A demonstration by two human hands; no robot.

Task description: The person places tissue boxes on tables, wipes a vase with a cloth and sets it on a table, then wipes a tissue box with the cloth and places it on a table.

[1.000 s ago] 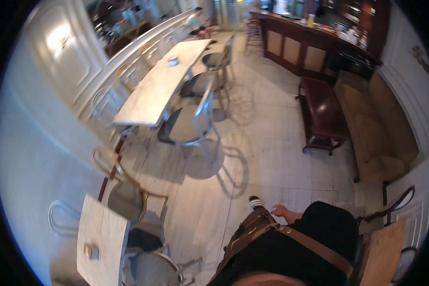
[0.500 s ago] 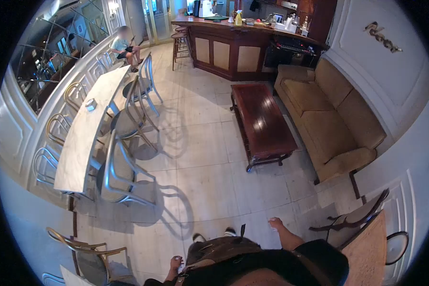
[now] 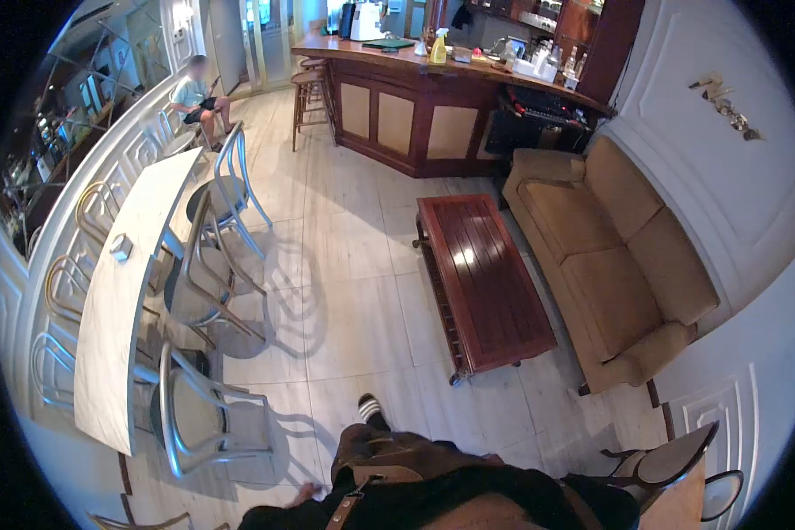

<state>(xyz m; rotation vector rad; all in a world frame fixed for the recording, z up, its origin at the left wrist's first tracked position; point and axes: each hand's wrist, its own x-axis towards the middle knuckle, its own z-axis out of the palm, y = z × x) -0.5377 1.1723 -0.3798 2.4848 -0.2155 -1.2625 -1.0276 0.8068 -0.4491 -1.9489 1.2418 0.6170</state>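
1. Left hand point(image 3: 309, 493): low, beside the body. Fingers blurred; from here I can't tell whether curled or spread.
2. Nearest thing, silver chair point(image 3: 194, 415): left and ahead of those fingers, not touching, beside the long marble surface point(image 3: 110, 353).
3. Right hand point(image 3: 493, 459): mostly hidden behind clothing, finger state unclear. Low reddish wooden surface point(image 3: 486, 274) ahead, apart.
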